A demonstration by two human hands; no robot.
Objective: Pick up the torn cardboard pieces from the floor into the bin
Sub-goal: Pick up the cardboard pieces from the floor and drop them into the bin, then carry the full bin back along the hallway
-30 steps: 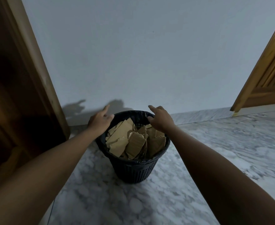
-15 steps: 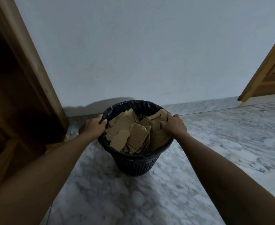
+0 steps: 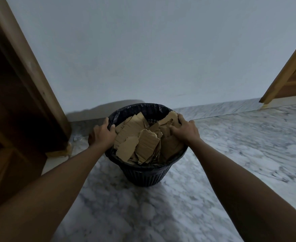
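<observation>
Dim, cool, even light; a soft shadow [image 3: 98, 110] falls on the wall toward ten o'clock of the bin [image 3: 143, 175]; wide-angle bending at the edges; the nearest forearms slightly soft.

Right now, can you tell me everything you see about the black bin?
The bin is round, black and looks like plastic, with a mesh-patterned wall that narrows toward the bottom. A dark bag lines its rim. It stands upright on the marble floor close to the wall. Torn cardboard pieces fill it past the rim. The left hand grips its left rim, and the right hand grips the right rim, over a cardboard piece.
</observation>
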